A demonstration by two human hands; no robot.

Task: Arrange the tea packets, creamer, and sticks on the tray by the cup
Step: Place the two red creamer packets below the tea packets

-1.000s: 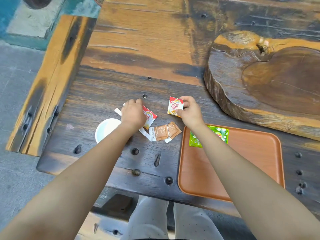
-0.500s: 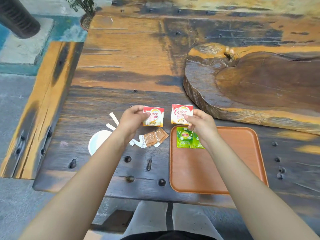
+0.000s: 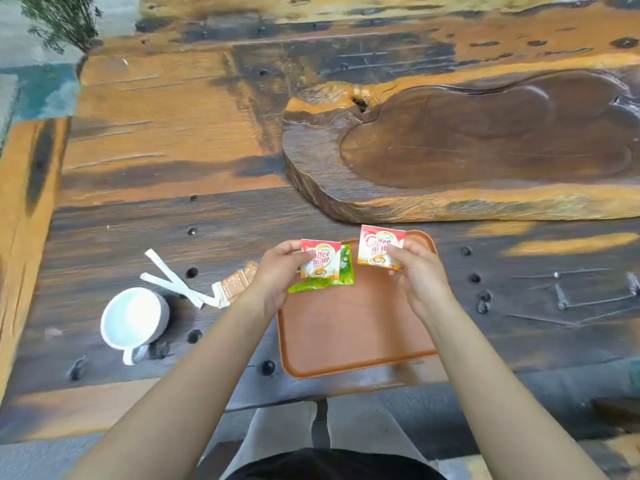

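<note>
My left hand (image 3: 277,273) holds a red and white creamer packet (image 3: 320,259) above the far left corner of the brown tray (image 3: 349,334). My right hand (image 3: 417,271) holds a second creamer packet (image 3: 379,245) over the tray's far edge. Green tea packets (image 3: 341,277) lie on the tray, partly hidden behind the left creamer packet. Left of the tray, on the table, lie brown sachets (image 3: 237,282) and two white sticks (image 3: 173,280). A white cup (image 3: 133,318) stands further left.
A thick carved wooden slab (image 3: 467,150) lies on the dark wooden table (image 3: 156,150) just behind the tray. Metal studs dot the table near its front edge. A plant (image 3: 62,20) shows at the far left corner.
Both hands have lifted a creamer packet each off the table and carried them right, over the tray's far end. The view has shifted left and back.
</note>
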